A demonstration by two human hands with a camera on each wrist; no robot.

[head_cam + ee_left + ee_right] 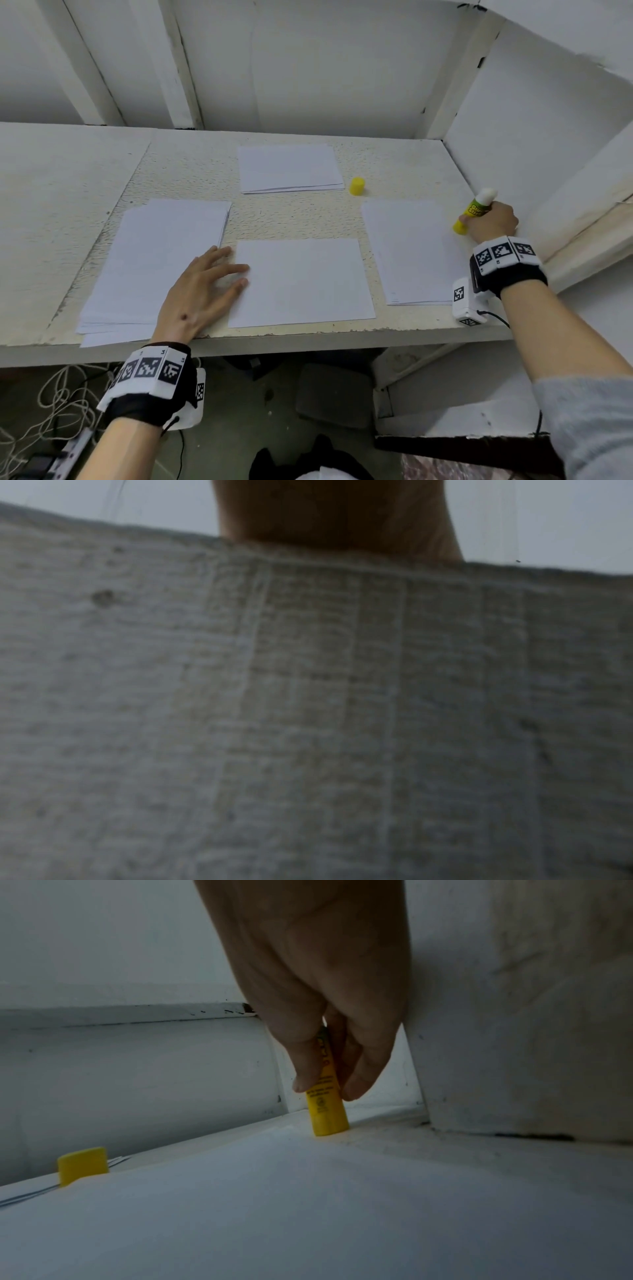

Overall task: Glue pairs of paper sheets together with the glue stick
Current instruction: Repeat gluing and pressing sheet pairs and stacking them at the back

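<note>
My right hand [491, 221] grips a yellow glue stick [474, 210] at the table's right side, its yellow base down by the edge of the right paper stack [411, 253] and its bare white glue tip pointing up. In the right wrist view, fingers [308, 1069] pinch the glue stick [327, 1110] standing on the surface. The yellow cap [357, 186] stands apart near the far stack [289, 168]; the cap [82, 1164] also shows at lower left there. My left hand [209, 284] lies flat, fingers spread, touching the left edge of the middle sheet [301, 282].
A larger paper stack [154, 263] lies at the left, overhanging the table's front edge [308, 334]. White walls close the back and right. Cables and a power strip lie on the floor below. The left wrist view shows only blurred table surface [308, 696] and palm.
</note>
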